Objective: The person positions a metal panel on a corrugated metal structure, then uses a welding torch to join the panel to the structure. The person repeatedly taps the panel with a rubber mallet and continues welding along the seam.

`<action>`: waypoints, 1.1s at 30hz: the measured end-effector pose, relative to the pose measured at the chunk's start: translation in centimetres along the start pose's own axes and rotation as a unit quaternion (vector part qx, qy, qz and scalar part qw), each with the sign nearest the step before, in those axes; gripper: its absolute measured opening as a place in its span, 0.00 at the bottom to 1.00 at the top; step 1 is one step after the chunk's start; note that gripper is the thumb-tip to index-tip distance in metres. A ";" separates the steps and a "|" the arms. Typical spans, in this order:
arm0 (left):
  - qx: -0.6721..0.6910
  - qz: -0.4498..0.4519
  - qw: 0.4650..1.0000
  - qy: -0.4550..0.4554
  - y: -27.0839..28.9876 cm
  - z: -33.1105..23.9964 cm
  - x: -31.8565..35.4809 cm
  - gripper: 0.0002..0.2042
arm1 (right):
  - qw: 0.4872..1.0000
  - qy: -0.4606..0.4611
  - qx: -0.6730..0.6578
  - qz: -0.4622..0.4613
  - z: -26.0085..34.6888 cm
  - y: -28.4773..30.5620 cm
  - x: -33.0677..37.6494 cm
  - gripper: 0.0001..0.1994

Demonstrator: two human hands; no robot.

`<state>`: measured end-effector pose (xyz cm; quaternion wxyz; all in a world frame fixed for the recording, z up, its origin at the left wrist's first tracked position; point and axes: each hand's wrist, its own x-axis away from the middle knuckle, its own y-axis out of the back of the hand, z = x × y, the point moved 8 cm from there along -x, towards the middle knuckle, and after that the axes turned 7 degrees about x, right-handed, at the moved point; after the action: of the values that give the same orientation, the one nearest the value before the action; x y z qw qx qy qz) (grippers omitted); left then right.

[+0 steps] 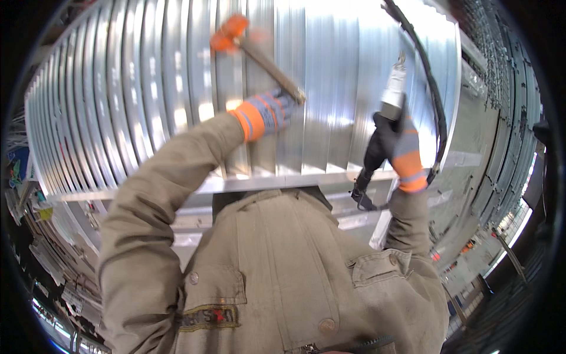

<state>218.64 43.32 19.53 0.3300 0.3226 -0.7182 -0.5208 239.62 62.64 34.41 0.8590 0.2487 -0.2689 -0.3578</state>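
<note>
My left hand (269,114), in a grey and orange glove, is closed at the butt end of a hammer (268,65). Its wooden handle slants up and left to an orange head, smeared by motion, over the ribbed metal panel (330,76). On the right, my right hand (405,152), gloved alike, grips what looks like a welding torch (394,88). The torch has a black handle and a silver-wrapped front, with its narrow tip pointing away from me above the panel. Part of the handle is hidden by my fingers.
A thick black cable (427,65) curves down the panel's right side, past my right hand. The panel's pale near edge (277,182) runs just before my body. Long metal profiles (512,130) lie at the far right, and cluttered stock (71,289) lies at the lower left.
</note>
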 end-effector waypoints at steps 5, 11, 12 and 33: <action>0.065 0.043 0.995 0.069 -1.4 -0.5 -0.9 0.12 | 0.918 -0.070 0.384 -0.068 -5.0 -4.6 -6.3 0.47; 0.023 0.007 0.999 0.040 -0.7 -1.0 0.2 0.09 | 0.901 -0.126 0.409 -0.066 -5.2 -7.7 -8.0 0.48; 0.032 -0.006 0.999 0.037 -0.5 -1.0 0.3 0.08 | 0.895 -0.140 0.418 -0.070 -5.4 -8.0 -8.2 0.47; 0.186 0.065 0.962 0.188 -5.4 1.8 -0.9 0.36 | 0.923 0.033 0.381 0.049 12.2 -27.4 -14.7 0.20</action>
<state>218.29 43.65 13.81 0.4264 0.4228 -0.7468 -0.2858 209.83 53.85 22.19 0.7241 0.5553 -0.3685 -0.1777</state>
